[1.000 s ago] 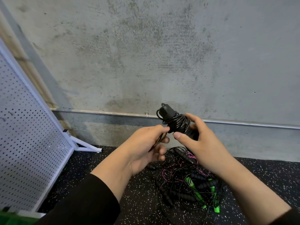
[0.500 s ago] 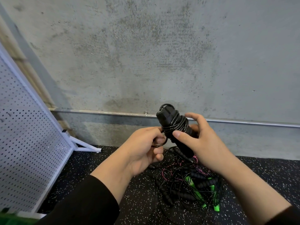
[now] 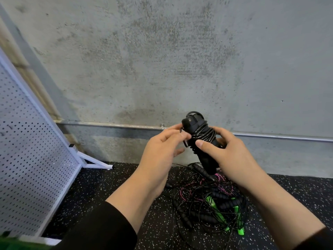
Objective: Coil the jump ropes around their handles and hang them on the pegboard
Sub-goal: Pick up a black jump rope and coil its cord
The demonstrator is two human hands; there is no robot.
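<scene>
Head view: we hold the black jump rope (image 3: pixel 200 136) above the rope pile (image 3: pixel 210 204).
Our right hand (image 3: pixel 225 154) grips its coiled handles; our left hand (image 3: pixel 162 148) pinches the cord's loose end beside them.

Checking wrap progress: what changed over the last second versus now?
The left hand has risen and brought the black cord's last loop up against the black rope-wrapped handles; its fingers now pinch it just below the top cap. The right hand still grips the bundle, which has tilted slightly. The tangled rope pile and white pegboard are unchanged.
</scene>
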